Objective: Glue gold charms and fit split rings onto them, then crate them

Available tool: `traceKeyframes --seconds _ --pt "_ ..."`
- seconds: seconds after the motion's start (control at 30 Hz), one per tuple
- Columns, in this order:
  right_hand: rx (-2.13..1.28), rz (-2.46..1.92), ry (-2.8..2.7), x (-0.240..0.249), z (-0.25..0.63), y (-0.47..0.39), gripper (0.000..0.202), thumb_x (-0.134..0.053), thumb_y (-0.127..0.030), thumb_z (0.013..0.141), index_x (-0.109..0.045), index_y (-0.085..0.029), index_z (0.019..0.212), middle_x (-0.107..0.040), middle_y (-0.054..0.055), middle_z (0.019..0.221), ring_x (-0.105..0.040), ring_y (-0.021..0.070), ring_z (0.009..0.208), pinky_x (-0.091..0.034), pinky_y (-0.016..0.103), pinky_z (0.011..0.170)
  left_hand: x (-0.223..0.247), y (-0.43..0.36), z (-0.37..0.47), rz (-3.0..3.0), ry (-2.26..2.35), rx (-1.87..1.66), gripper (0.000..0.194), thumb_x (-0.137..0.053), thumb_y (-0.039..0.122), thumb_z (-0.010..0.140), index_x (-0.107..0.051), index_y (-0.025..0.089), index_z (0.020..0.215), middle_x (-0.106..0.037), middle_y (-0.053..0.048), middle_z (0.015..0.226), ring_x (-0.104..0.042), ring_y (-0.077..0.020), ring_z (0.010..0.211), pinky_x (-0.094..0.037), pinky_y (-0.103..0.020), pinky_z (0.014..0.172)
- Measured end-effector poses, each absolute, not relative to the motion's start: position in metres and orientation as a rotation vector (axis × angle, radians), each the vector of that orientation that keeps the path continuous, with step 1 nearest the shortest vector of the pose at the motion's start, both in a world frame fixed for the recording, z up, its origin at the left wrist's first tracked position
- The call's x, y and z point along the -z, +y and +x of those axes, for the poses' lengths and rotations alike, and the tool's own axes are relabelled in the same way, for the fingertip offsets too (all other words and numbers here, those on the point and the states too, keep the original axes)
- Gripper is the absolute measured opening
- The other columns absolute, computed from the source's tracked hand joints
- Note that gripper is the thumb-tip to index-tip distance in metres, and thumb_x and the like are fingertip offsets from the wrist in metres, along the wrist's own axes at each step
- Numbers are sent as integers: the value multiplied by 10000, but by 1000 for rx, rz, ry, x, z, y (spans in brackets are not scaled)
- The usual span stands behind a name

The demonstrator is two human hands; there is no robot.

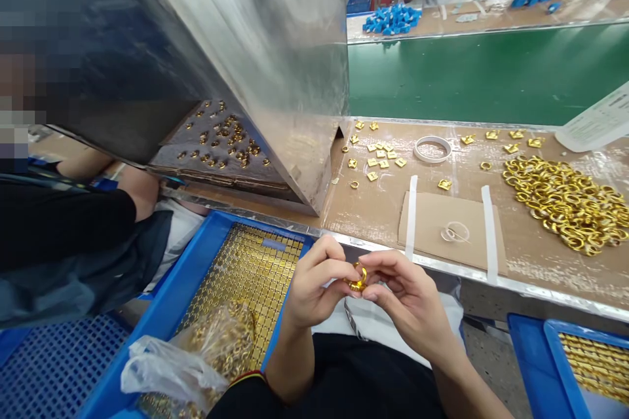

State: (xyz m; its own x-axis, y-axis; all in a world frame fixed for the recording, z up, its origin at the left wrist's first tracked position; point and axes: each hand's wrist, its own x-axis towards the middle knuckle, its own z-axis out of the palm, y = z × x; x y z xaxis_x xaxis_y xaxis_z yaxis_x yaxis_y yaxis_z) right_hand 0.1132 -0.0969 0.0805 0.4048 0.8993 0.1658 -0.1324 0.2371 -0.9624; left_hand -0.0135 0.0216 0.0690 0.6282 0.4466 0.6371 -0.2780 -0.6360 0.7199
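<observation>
Between my two hands, over my lap at the bench edge, is a gold ring. My left hand pinches its left side between thumb and fingers. On the other side, my right hand has its thumb and index finger closed on the same ring. Just beyond my hands, a cardboard pad is taped to the bench with white strips. A small clear round dish sits on that pad. To the right lies a big pile of gold rings.
A metal hood stands at left, with small gold pieces inside. Square gold pieces and a tape roll lie on the bench. A blue tray holds gold squares and a plastic bag. Two other people are nearby.
</observation>
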Motion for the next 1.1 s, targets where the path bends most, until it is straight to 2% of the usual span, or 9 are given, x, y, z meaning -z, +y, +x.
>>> traceKeyframes --seconds 0.2,0.33,0.5,0.83,1.1 --pt "-757 -1070 -907 -79 107 -95 186 -795 -333 862 -721 -251 1011 -760 4 800 -742 147 670 -636 234 654 -62 9 -12 2006 218 -1230 146 -580 297 978 -641 227 866 -535 -19 744 -496 -177 692 -404 -319 603" --pt "-750 -1075 -946 -82 107 -94 162 -721 -383 919 -735 -238 990 -768 39 833 -741 169 710 -633 262 651 -62 4 -11 2007 226 -1322 165 -573 335 981 -641 241 864 -531 -15 716 -507 -183 674 -423 -328 589" --pt "-725 -1053 -968 -85 107 -93 83 -689 -283 947 -752 -248 987 -769 57 908 -736 188 839 -623 294 735 -63 5 -13 2057 206 -1377 152 -616 333 960 -645 239 845 -520 -4 705 -516 -173 660 -442 -312 579" --pt "-636 -1011 -1048 -82 105 -92 119 -711 -221 930 -767 -275 1019 -757 39 927 -718 167 832 -598 297 739 -58 2 -13 2008 172 -1398 154 -574 353 983 -638 238 903 -480 1 713 -488 -166 660 -427 -309 558" --pt "-718 -995 -964 -82 102 -92 37 -717 -273 929 -743 -252 945 -756 43 915 -718 174 843 -596 304 765 -57 2 -15 1993 171 -1376 156 -575 366 981 -624 241 901 -464 5 709 -473 -161 650 -420 -305 546"
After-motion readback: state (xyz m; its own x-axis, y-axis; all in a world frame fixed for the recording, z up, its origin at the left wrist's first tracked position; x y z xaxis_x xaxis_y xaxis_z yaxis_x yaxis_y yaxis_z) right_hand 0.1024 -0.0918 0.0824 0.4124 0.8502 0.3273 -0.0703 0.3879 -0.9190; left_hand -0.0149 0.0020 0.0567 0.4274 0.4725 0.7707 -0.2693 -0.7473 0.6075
